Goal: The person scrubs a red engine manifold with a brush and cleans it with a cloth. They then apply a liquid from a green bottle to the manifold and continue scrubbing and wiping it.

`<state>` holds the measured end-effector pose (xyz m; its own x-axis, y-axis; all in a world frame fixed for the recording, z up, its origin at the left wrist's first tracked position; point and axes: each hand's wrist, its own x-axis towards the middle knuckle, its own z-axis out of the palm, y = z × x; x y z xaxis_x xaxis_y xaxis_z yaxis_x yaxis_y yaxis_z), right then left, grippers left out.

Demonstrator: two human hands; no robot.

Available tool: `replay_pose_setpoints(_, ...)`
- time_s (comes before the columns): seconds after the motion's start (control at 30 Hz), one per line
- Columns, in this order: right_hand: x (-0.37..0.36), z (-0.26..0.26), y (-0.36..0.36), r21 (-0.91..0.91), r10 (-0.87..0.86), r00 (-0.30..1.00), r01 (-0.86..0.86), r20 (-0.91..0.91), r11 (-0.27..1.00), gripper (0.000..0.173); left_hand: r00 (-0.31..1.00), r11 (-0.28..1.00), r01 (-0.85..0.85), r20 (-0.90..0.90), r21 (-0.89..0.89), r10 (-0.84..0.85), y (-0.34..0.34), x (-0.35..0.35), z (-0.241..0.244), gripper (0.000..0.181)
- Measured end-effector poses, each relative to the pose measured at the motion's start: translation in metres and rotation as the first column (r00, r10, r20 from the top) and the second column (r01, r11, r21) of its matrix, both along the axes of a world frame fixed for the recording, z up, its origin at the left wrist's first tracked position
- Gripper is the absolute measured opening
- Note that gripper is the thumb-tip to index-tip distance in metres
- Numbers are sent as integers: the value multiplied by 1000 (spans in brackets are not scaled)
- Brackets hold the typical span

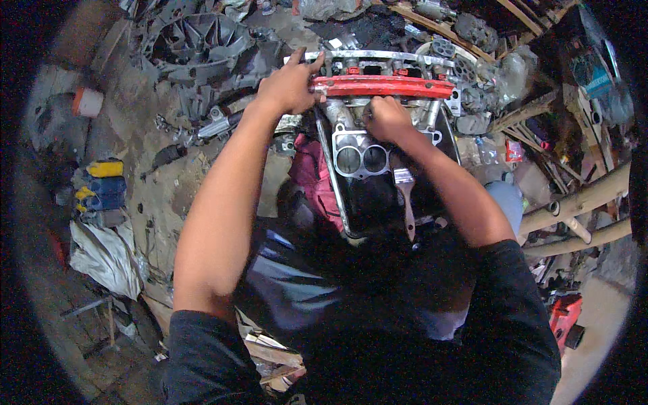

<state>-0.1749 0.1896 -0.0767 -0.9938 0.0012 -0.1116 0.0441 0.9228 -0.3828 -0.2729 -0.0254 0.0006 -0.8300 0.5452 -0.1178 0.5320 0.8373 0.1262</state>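
A metal engine part, apparently an intake manifold, lies across a black tray in front of me. Along its far side runs a red bar, and a pale flange with round bores shows at the near side. My left hand grips the part's left end, fingers spread over the top edge. Curled below the red bar, my right hand is against the part; whatever its fingers may hold is hidden. Under my right forearm a paintbrush rests with its wooden handle towards me.
A large gearbox housing lies at the far left. Pink cloth is left of the tray. Bamboo poles cross the right side. Yellow-and-blue objects and a pale crumpled sheet lie on the left floor.
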Motion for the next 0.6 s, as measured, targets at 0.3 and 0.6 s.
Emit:
replay_pose_setpoints(0.3,3,-38,22,-171,100,924,-173,-368,970,28,998,998,54,15,15,-55,-6,-6,0,106)
replay_pose_setpoints(0.6,12,-2,19,-327,-19,925,-116,-381,938,11,995,995,95,21,32,-95,-10,-7,-1,117)
